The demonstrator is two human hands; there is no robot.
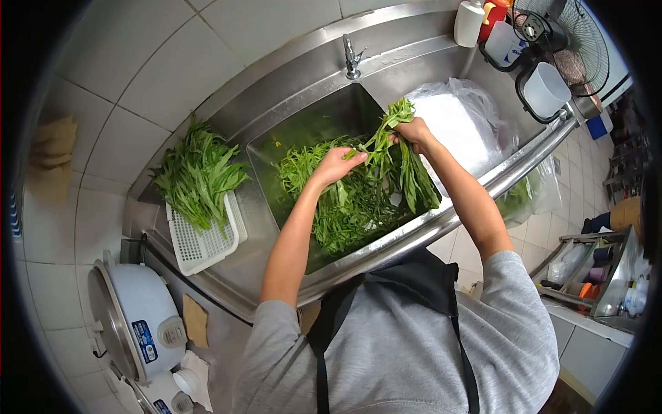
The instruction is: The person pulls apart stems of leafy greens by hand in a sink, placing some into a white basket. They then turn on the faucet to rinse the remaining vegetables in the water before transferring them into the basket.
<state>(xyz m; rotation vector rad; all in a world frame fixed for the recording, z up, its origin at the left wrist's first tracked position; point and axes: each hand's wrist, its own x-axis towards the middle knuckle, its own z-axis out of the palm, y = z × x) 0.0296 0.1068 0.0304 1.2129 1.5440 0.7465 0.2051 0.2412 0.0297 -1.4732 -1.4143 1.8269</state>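
Note:
Over the steel sink [279, 138], my right hand [412, 132] grips a bunch of leafy greens [414, 181], whose long leaves hang down past the fingers. My left hand [338, 165] is just left of it, with thumb and fingers pinched on a piece of green stem. Below both hands, a heap of loose cut greens [345, 214] fills much of the sink basin. On the left of the counter, a white perforated basket [200, 245] holds more long leafy greens [200, 172].
A faucet [352, 58] stands behind the basin. Clear plastic bags [476, 110] lie right of it. Farther right are a white bottle [469, 24], plastic containers [547, 90] and a fan [572, 41]. A large rice cooker [148, 324] sits lower left.

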